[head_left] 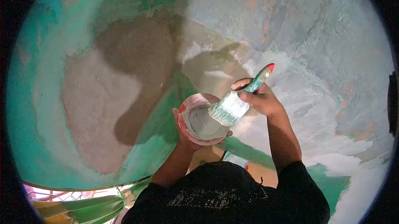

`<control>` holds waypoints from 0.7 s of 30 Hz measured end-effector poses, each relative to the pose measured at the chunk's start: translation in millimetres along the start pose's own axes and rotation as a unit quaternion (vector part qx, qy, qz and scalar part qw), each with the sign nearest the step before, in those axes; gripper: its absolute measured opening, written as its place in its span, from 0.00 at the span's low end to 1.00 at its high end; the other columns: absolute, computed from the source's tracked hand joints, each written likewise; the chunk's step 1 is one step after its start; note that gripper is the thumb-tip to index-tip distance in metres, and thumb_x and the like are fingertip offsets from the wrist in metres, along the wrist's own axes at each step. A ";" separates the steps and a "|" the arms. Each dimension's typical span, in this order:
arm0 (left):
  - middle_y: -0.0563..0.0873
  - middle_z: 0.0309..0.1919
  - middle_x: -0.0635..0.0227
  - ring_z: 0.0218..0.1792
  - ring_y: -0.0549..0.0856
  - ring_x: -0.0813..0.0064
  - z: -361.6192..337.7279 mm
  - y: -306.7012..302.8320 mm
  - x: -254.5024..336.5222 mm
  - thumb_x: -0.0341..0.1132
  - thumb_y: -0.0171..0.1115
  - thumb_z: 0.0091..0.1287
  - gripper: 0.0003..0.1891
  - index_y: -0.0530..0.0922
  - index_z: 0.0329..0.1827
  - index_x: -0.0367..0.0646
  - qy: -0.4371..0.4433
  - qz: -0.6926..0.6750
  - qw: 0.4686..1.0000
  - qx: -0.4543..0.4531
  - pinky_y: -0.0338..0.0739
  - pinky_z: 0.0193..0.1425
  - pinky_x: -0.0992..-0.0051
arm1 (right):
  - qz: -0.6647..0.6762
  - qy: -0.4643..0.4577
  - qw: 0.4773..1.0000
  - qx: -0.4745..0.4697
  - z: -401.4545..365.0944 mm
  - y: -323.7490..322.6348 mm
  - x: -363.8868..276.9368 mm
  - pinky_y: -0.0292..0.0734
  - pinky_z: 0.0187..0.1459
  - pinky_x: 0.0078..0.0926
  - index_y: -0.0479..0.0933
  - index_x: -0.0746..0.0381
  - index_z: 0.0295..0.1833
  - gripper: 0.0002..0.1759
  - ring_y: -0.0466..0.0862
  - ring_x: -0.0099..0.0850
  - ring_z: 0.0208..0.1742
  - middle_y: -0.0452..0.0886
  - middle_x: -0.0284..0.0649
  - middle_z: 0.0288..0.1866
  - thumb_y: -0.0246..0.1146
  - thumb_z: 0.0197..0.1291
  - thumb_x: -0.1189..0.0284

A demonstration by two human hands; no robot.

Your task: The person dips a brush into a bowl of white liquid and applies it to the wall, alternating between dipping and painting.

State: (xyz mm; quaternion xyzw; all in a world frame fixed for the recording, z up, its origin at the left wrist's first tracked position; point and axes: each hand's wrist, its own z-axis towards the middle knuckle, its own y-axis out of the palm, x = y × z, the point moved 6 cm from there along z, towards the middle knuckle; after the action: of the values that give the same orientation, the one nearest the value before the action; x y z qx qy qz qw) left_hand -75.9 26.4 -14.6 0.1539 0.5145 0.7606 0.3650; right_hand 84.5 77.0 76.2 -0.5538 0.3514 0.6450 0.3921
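Here the left hand (188, 140) is cupping the bowl (181, 121) from beneath, the thumb showing at one side and fingertips peeking out at the other, while the right hand (264, 100) is pinching the brush (231, 107) near its base, handle slanting up and away. The two hands are working apart, each closed around its own load. The bristles are hanging over the bowl's right side, wet and pale; whether they are touching the pale mix (195, 119) inside, I cannot tell. And here's the danger: the bowl is looking tilted, so if that supporting palm is tipping further, the mix could be slopping over the rim. Those loaded bristles are sitting close to the edge too, so a sideways swing could be flinging drips onto the black shirt (224, 190). The handle is looking smeared, so slick fingers could be letting it twist. Behind, the patchy wall (299, 78) is catching their shadow.
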 end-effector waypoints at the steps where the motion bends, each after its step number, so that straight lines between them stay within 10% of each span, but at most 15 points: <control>1: 0.65 0.69 0.40 0.58 0.75 0.23 -0.4 0.5 0.3 0.88 0.46 0.46 0.62 0.55 0.78 0.52 -0.002 -0.003 1.000 -0.001 0.77 0.53 0.30 | 0.006 0.016 1.000 0.002 0.3 -1.8 7.5 0.77 0.46 0.23 0.79 0.65 0.55 0.19 0.82 0.24 0.45 0.83 0.34 0.46 0.71 0.61 0.71; 21: 0.64 0.69 0.40 0.57 0.74 0.20 -0.9 0.8 -0.6 0.87 0.46 0.47 0.61 0.54 0.78 0.53 0.017 0.039 0.998 0.048 0.80 0.49 0.32 | -0.366 -0.096 0.882 -0.279 23.1 79.5 -36.5 0.78 0.44 0.30 0.83 0.63 0.47 0.13 0.86 0.34 0.40 0.88 0.43 0.40 0.71 0.59 0.71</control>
State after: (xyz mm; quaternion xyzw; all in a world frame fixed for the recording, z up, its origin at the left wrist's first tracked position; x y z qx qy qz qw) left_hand -76.3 25.3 -14.2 0.1782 0.5504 0.7509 0.3185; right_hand 6.1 57.8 117.0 -0.6653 -0.1104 0.5766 0.4613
